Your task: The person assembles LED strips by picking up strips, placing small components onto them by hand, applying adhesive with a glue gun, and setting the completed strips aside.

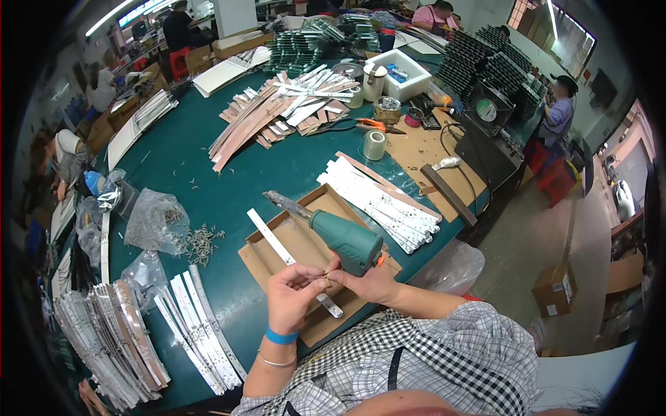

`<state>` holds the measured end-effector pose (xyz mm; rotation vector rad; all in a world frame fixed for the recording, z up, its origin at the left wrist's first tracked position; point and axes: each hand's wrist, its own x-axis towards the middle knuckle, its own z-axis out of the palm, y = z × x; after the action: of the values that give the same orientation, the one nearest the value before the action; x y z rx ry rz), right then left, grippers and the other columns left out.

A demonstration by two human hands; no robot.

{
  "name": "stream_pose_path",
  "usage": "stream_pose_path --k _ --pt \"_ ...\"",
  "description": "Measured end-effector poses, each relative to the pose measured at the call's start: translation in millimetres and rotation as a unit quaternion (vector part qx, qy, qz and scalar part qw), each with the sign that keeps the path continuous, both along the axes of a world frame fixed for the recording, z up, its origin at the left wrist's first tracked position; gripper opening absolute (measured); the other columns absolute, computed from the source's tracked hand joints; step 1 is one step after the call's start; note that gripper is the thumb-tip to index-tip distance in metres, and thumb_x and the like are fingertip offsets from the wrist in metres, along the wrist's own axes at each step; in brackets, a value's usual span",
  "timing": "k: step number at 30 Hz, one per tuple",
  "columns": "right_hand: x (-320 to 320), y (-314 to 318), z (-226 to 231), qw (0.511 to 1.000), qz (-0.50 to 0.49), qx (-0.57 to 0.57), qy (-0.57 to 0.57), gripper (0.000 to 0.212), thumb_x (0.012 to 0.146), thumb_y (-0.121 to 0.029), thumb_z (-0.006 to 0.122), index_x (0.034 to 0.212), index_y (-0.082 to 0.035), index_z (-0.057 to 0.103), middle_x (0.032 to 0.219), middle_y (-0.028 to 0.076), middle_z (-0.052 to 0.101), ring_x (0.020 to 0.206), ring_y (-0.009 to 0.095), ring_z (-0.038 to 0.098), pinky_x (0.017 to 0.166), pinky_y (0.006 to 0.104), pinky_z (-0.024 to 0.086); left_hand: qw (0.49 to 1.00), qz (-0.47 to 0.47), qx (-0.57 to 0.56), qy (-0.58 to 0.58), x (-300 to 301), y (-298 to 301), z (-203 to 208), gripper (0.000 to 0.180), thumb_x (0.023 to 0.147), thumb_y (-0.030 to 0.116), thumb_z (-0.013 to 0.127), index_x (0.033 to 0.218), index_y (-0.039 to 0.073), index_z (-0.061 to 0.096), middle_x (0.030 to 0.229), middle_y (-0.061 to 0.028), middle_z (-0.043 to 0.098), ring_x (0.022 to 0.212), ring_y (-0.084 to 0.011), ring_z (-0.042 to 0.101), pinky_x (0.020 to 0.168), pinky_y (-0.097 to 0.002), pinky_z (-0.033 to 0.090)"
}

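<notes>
1. Meeting at the fingertips, left hand [297, 288] to right hand [369, 283] — cannot tell whether grasping anything.
2. With left hand, above a strip [273, 239] laid aslant over the left edge of a box [302, 240].
3. With right hand, just beside a tool [349, 240].
4. At a table [239, 197] — with screws [202, 244] farther left.
</notes>
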<state>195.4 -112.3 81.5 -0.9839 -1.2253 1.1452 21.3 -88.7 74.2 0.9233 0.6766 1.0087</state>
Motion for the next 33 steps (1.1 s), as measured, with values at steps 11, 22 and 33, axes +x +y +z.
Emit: stream_pose_path --k 11,22,33 --pt "15.8 6.1 4.1 0.996 0.078 -0.026 0.047 0.048 0.081 -0.006 0.074 0.123 0.0 0.05 0.089 0.009 0.066 0.077 0.012 0.062 0.064 0.024 0.051 0.994 0.039 0.077 0.07 3.4 -8.2 9.7 0.01 0.076 -0.006 0.073 0.082 -0.004 0.066 0.078 -0.011 0.068 0.068 -0.0163 0.066 0.065 -0.0277 0.054" --pt "19.1 3.5 5.5 0.983 0.113 -0.109 0.098 0.044 0.079 0.001 0.072 0.118 0.002 0.052 0.086 0.008 0.066 0.071 0.012 0.063 0.058 0.023 0.052 0.984 0.016 0.068 0.164 -1.7 -18.4 20.2 0.008 0.074 0.001 0.075 0.08 -0.002 0.071 0.077 -0.0063 0.071 0.071 -0.01 0.066 0.066 -0.0244 0.053" --pt "14.9 10.2 -18.4 0.99 0.042 -0.125 0.041 0.058 0.078 -0.001 0.072 0.128 0.009 0.045 0.121 0.02 0.056 0.066 0.015 0.061 0.053 0.0257 0.051 0.843 0.132 0.344 0.391 -25.4 7.9 -1.1 0.01 0.066 -0.004 0.073 0.074 0.001 0.07 0.075 -0.0059 0.069 0.076 -0.0178 0.063 0.069 -0.0292 0.05"
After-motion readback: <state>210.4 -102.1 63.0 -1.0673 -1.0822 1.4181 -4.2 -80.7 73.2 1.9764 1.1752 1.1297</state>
